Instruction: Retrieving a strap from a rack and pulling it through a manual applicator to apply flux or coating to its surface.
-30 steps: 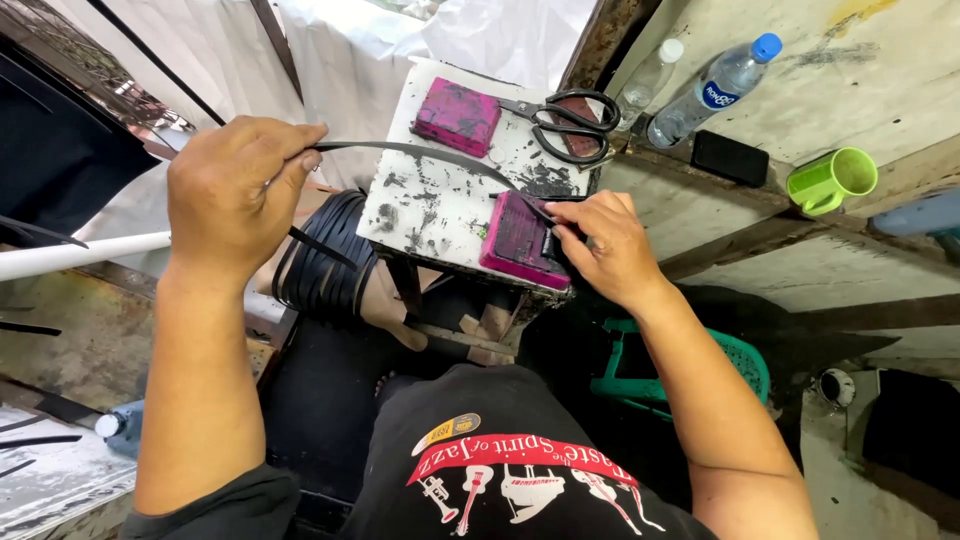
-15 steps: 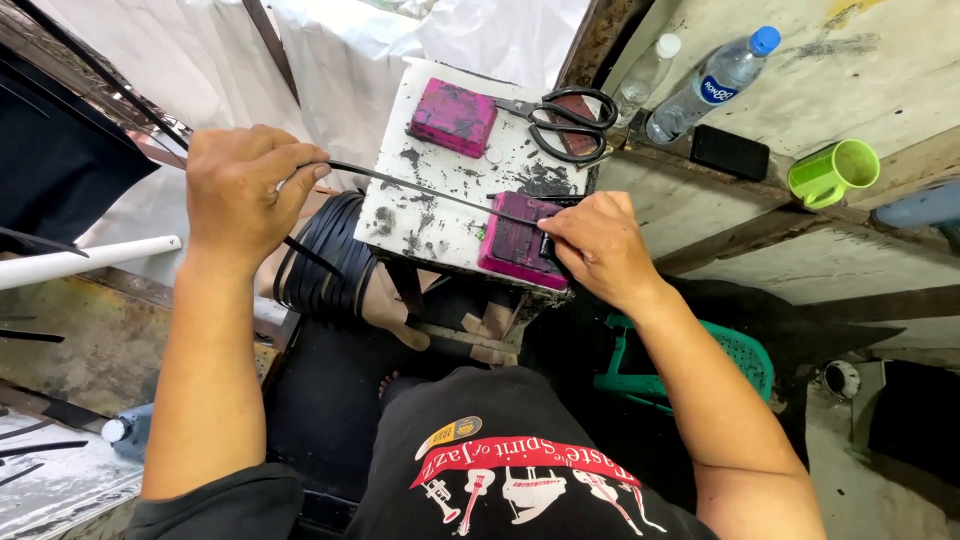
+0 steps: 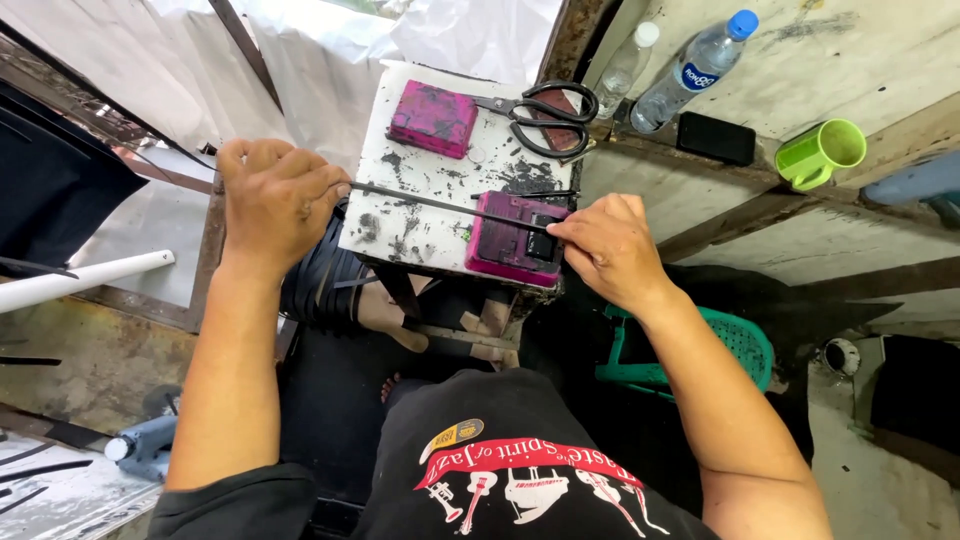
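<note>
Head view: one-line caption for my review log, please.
Both hands, left hand and right hand, stretch a thin black strip across a stained white block, over a pink pad.

Soft, even daylight, sharp focus, faint shadows, wide-angle bending toward the edges

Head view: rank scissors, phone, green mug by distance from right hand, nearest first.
From the right hand:
1. Scissors, up on the small white table, just above the hand.
2. Phone, on the bench, up-right.
3. Green mug, farther right on the bench.
</note>
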